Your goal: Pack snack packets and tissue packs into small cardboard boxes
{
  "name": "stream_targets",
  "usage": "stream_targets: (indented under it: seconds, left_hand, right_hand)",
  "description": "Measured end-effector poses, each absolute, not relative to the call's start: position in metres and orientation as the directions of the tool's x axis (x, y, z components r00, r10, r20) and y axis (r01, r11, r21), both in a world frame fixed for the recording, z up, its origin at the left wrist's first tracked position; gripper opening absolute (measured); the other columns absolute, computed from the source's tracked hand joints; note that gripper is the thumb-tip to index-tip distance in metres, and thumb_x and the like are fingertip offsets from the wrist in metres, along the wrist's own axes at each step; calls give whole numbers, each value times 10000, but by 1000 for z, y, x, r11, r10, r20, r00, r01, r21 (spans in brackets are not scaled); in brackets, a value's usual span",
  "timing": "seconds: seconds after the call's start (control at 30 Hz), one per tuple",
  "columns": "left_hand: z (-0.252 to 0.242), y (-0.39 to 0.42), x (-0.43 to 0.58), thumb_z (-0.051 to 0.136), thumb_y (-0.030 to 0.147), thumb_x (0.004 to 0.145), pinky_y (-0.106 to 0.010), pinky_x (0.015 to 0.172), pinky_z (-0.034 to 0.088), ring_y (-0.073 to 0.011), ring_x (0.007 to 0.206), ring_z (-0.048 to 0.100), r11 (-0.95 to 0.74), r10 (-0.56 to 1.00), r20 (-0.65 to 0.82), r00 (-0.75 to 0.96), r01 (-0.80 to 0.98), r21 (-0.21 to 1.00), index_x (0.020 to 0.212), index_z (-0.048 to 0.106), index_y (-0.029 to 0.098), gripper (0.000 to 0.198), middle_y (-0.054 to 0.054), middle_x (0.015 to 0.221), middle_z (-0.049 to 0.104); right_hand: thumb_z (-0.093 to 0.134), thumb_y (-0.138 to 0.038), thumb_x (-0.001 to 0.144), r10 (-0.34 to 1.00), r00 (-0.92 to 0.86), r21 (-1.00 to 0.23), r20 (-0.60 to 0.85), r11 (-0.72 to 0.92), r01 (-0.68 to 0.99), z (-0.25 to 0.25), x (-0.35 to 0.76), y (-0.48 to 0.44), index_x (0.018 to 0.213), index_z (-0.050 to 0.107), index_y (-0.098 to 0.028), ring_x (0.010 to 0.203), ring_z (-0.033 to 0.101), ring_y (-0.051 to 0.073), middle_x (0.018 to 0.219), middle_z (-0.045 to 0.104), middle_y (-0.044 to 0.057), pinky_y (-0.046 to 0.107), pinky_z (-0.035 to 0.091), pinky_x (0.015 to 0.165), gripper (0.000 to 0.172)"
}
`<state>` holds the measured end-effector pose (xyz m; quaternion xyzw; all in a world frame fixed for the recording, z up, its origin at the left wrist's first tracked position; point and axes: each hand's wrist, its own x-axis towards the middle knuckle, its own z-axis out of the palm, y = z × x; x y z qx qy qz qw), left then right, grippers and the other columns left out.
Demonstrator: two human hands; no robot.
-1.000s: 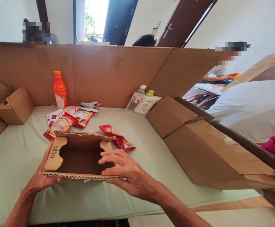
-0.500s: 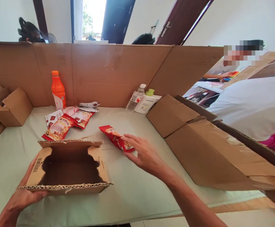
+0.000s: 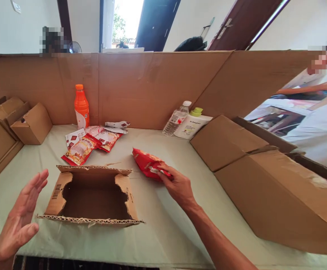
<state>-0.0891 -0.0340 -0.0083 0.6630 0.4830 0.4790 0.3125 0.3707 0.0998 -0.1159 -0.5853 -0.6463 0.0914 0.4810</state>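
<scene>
My right hand (image 3: 177, 184) pinches the near end of a red snack packet (image 3: 148, 165), whose far end points up and to the left. Just left of it, an open cardboard box (image 3: 92, 221) stands on the pale green cloth, its dark inside facing up toward me. My left hand (image 3: 22, 215) is apart from the box, off its left side, with the fingers stretched out and nothing in them. Behind the box lies a loose pile of snack packets, with a red and yellow packet (image 3: 81, 150) in front and a white packet (image 3: 73, 138) beside it.
An orange drink bottle (image 3: 81, 107) stands behind the pile. A clear water bottle (image 3: 176, 119) and a white pump bottle (image 3: 193, 125) lean at the back right. Cardboard boxes (image 3: 278, 195) line the right side; smaller boxes (image 3: 32, 123) stand left. A cardboard wall (image 3: 152, 88) closes the back.
My left hand has let go of the box and moved off to its left, opening. My right hand has closed on the red snack packet and tilted it. The camera view has shifted left.
</scene>
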Motion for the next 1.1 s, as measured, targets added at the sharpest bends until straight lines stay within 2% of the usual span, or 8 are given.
stream_targets:
  seconds: [0.13,0.23,0.3,0.47,0.63,0.7,0.83,1.1]
  left_hand:
    - [38,-43,-69,622,541,909,-613,1217,311,-372,1518,332,-457,886,418,202,536,710,1529,433,359,673,-39,1602,459]
    - [58,-38,-55,663,399,871,-655,1166,371,-374,1456,440,-584,810,397,432,655,479,1445,557,348,586,-50,1497,582]
    - [61,-32,-47,688,378,845,-667,1190,331,-358,1406,509,-622,782,326,531,689,371,1369,632,339,529,-57,1422,646]
    - [57,-26,-36,702,421,858,-631,1261,214,-313,1225,666,-654,756,232,612,718,238,1156,739,265,338,-61,1116,782]
    - [55,-29,-31,678,416,882,-609,1225,289,-267,936,737,-656,745,275,608,742,137,980,758,222,232,-52,892,771]
    - [51,-30,-31,666,401,885,-610,1198,319,-252,854,717,-641,745,312,590,762,90,950,747,211,216,-49,845,746]
    - [43,-33,-32,610,351,900,-584,1183,327,-222,776,653,-608,743,393,542,791,60,886,714,211,174,-24,758,685]
    - [38,-32,-30,612,323,890,-590,1146,351,-216,757,626,-613,710,442,548,790,5,818,667,199,153,-8,722,638]
  right_hand:
    - [774,-495,771,848,344,-889,403,274,366,-82,363,78,926,788,-221,898,746,271,959,801,73,427,608,803,316]
    - [827,-422,747,804,430,-912,410,374,169,-44,353,63,937,780,-227,874,737,237,934,784,56,399,611,784,276]
    - [821,-391,767,772,462,-887,436,456,76,-18,345,54,959,765,-252,866,736,218,952,774,43,396,616,794,243]
    - [754,-398,844,803,336,-852,492,524,-7,19,302,39,1011,729,-308,880,739,209,1038,767,47,390,623,798,191]
    - [789,-434,805,886,106,-878,451,462,-127,21,245,35,940,755,-275,760,720,184,888,779,28,307,610,688,211]
    - [799,-407,799,901,-11,-896,434,431,-106,20,234,33,939,775,-263,740,718,171,881,792,22,272,602,657,202]
    - [793,-322,800,889,-146,-888,435,450,92,23,242,24,931,798,-247,754,738,182,851,802,18,270,608,678,151]
    - [752,-241,838,729,-171,-647,663,673,357,53,271,8,914,795,-274,783,770,214,838,805,18,294,632,746,93]
